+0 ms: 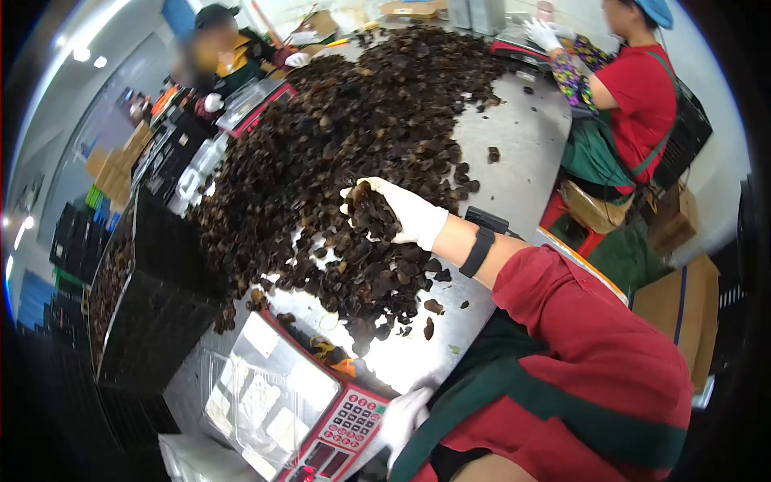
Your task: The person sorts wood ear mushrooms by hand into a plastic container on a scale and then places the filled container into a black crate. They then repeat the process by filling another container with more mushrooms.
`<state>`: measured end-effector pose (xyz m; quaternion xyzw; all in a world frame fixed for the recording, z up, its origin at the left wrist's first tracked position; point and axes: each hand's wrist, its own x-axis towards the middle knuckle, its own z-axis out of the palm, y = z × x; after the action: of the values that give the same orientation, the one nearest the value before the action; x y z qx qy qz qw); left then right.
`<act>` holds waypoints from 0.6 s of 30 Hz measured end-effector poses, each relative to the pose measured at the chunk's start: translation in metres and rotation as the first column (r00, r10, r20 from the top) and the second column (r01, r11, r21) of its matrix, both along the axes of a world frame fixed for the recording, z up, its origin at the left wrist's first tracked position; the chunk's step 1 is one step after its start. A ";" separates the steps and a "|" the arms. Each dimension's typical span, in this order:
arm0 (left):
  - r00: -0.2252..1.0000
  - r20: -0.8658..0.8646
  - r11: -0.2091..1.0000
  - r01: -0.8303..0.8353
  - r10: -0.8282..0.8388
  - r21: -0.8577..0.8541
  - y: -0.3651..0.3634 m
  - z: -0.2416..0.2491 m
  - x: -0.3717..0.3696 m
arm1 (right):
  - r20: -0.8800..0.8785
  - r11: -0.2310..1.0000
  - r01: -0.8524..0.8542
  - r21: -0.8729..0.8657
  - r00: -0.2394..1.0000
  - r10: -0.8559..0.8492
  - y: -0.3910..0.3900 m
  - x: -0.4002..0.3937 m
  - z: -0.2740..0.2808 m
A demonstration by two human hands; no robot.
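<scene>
My right hand [401, 210], in a white glove, is closed around a clump of dark brown wood ear mushrooms [373, 214]. It is over a wide heap of the same mushrooms [337, 136] spread on a metal table [522, 120]. My left hand [404, 419], also gloved in white, is low in the view beside the keypad of a red and white weighing scale [352, 422]. Its fingers are blurred and partly hidden. On the scale's pan rests a clear plastic container [257, 402] with pale reflections.
A black crate [161, 305] holding mushrooms stands at the left. Across the table, a person in dark clothing [229, 56] is by another scale [255, 104]. At the right, a person in a red shirt [638, 96] is near a third scale [526, 50]. Cardboard boxes [683, 313] stand at right.
</scene>
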<state>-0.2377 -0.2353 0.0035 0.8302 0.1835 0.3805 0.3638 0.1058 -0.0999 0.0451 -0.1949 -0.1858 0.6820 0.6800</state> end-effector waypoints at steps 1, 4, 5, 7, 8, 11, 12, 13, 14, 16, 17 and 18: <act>0.982 0.076 0.959 -0.185 0.173 0.213 0.002 0.019 -0.006 | -0.050 0.999 -0.009 -0.041 0.999 0.007 0.003 -0.015 0.007; 0.787 -0.038 0.708 -0.532 0.616 0.464 0.004 0.058 -0.066 | -0.106 0.991 -0.066 -0.113 0.993 0.054 0.019 -0.059 0.018; 0.672 0.108 0.499 -0.639 0.733 0.585 0.013 0.081 -0.070 | -0.152 0.983 -0.175 -0.058 0.974 0.165 0.024 -0.074 0.022; 0.473 0.008 0.411 -0.774 0.881 0.482 0.016 0.084 -0.094 | -0.176 0.941 -0.339 -0.015 0.927 0.331 0.030 -0.110 0.029; 0.404 -0.054 0.379 -0.794 0.913 0.476 0.021 0.087 -0.098 | -0.052 0.950 -0.305 -0.059 0.952 0.303 0.027 -0.131 0.043; 0.409 -0.223 0.466 -0.770 0.885 0.437 0.025 0.074 -0.112 | 0.293 0.911 -0.411 0.026 0.875 0.386 0.025 -0.184 0.066; 0.425 -0.262 0.499 -0.737 0.866 0.456 0.026 0.069 -0.114 | 0.228 0.876 -0.480 0.051 0.860 0.458 0.022 -0.202 0.075; 0.410 -0.254 0.482 -0.744 0.876 0.462 0.026 0.067 -0.112 | 0.365 0.885 -0.465 0.021 0.828 0.426 0.021 -0.220 0.080; 0.422 -0.243 0.487 -0.751 0.874 0.447 0.025 0.068 -0.111 | 0.499 0.897 -0.442 -0.002 0.777 0.384 0.020 -0.235 0.085; 0.446 -0.208 0.491 -0.763 0.871 0.420 0.026 0.064 -0.112 | 0.589 0.873 -0.477 0.107 0.738 0.331 0.019 -0.271 0.076; 0.444 -0.195 0.484 -0.767 0.874 0.422 0.026 0.064 -0.111 | 0.822 0.847 -0.423 0.323 0.569 -0.029 0.026 -0.281 0.063; 0.438 -0.193 0.477 -0.774 0.878 0.416 0.026 0.064 -0.110 | 0.851 0.735 -0.432 0.523 0.322 -0.416 0.030 -0.288 0.053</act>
<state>-0.3480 -0.2096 0.0679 0.7271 0.5829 0.3614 -0.0301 -0.1821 -0.0702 0.0981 -0.2901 -0.7804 0.3186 0.4531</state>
